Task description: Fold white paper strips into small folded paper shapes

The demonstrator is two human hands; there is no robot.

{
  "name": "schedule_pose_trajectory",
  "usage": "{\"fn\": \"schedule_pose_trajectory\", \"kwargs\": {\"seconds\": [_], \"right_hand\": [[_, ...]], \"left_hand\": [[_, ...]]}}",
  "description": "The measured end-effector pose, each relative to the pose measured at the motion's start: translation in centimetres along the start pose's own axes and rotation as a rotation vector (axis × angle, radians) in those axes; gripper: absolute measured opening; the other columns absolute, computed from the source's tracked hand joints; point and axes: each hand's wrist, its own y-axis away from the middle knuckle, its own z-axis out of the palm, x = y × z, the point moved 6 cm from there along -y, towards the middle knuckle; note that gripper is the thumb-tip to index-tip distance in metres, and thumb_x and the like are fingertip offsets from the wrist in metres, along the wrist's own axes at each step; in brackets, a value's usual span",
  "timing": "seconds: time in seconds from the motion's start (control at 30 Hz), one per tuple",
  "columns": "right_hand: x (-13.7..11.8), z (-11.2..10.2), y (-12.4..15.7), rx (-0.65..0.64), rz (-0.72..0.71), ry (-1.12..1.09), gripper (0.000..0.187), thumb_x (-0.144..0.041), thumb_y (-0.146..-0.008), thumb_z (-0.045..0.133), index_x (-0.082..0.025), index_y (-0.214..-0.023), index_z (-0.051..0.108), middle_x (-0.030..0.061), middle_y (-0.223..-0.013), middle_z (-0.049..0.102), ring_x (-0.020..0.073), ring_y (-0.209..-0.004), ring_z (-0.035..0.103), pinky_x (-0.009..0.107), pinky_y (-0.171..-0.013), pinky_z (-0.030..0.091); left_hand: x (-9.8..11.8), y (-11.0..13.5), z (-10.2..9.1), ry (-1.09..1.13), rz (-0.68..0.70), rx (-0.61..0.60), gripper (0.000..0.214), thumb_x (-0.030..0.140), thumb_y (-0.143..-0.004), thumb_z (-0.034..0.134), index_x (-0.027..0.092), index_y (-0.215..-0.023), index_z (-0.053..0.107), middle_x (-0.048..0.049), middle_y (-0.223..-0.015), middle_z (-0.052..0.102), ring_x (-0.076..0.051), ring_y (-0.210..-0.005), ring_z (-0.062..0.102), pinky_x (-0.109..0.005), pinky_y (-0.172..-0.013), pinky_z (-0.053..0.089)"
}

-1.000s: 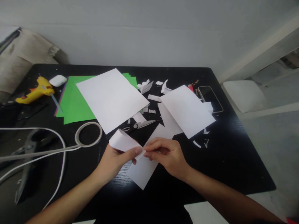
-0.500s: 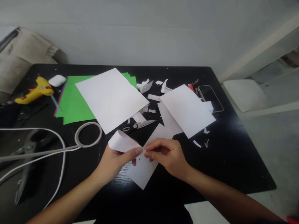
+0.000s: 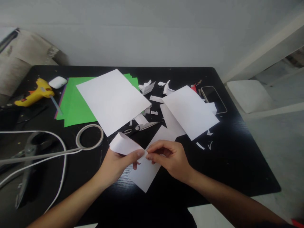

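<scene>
A curled piece of white paper (image 3: 123, 144) narrows to a point at its right end. My left hand (image 3: 120, 163) is closed on it, thumb along the narrow end. At that tip, the thumb and forefinger of my right hand (image 3: 172, 158) pinch together, touching the paper's point. Below both hands a white paper sheet (image 3: 146, 177) lies on the black table (image 3: 213, 177). Just beyond the curled paper are scissors (image 3: 142, 126), their handles partly hidden. The fingers of my left hand behind the paper are mostly out of sight.
Green sheets (image 3: 78, 110) lie under a large white sheet (image 3: 114, 101) at the back left. Nearby are a yellow glue gun (image 3: 42, 91), a tape roll (image 3: 78, 136) and a white cable (image 3: 64, 164). Paper scraps (image 3: 147, 87), more white paper (image 3: 190, 110) and a phone (image 3: 215, 98) lie towards the right.
Almost nothing differs. Both hands keep the same hold on the curled paper, and a small dark speck seen below the fingertips no longer shows.
</scene>
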Motion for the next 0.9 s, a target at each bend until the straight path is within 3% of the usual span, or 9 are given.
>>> {"fn": "schedule_pose_trajectory", "kwargs": {"seconds": [0.33,0.9], "right_hand": [[-0.47,0.05,-0.01,-0.023,-0.061,0.027,0.013,-0.029,-0.075,0.091,-0.024,-0.084,0.084,0.0029,-0.081,0.078,0.0147,-0.062,0.069,0.028,-0.058,0.057],[-0.56,-0.07,0.01,-0.021,-0.086,0.061,0.011,-0.027,-0.076,0.09,-0.026,-0.086,0.084,0.0026,-0.083,0.079,0.0168,-0.069,0.071,0.029,-0.059,0.058]], "left_hand": [[-1.2,-0.06,-0.15,0.086,-0.041,-0.02,0.021,0.031,-0.08,0.085,0.013,-0.08,0.073,-0.0037,-0.072,0.07,-0.015,-0.058,0.064,-0.023,-0.047,0.054],[-0.88,-0.01,0.0,0.106,-0.019,-0.071,0.017,0.028,-0.085,0.082,0.013,-0.082,0.074,-0.0024,-0.069,0.07,-0.014,-0.057,0.064,-0.024,-0.051,0.054]]}}
